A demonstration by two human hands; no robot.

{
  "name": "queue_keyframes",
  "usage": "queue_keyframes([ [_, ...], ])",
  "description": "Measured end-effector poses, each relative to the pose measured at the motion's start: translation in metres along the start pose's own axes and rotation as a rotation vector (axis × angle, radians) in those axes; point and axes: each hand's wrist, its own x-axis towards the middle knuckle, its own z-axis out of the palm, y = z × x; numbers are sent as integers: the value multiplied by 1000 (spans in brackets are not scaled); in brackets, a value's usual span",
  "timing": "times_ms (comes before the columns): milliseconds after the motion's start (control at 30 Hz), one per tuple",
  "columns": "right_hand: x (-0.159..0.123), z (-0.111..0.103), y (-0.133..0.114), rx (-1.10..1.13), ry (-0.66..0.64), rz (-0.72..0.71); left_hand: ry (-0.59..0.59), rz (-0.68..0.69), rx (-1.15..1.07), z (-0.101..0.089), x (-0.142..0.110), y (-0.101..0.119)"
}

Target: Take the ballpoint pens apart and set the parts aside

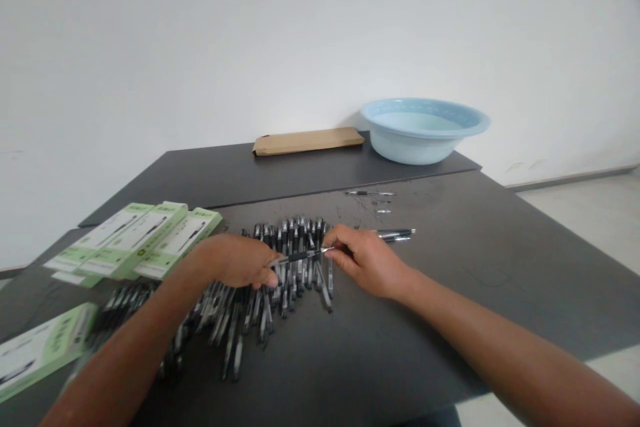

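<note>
Between my two hands a clear pen with a black grip (299, 257) is held sideways above a pile of pens. My left hand (246, 261) is closed around its barrel end. The fingertips of my right hand (367, 260) pinch its silvery tip at the other end; whether that tip is loose from the barrel I cannot tell. Beneath and left of the hands lie many similar pens (265, 310), heaped close together. Just beyond my right hand a few pens (397, 233) lie side by side, partly hidden by it.
Green-and-white pen boxes (165, 240) lie at the left, with another box (45, 347) nearer me. Farther back, a single pen (370, 193) and small pen parts (383, 211) rest on the dark table (500, 267). A flat cardboard piece (307, 141) and a light blue basin (415, 145) stand by the wall.
</note>
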Motion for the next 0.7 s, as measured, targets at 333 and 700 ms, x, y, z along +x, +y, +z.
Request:
queue_keyframes([
  [333,-1,8,-4,9,8,-8,-6,-33,39,-1,-2,10],
  [700,-3,12,-6,0,6,-21,18,-39,79,1,-2,11],
])
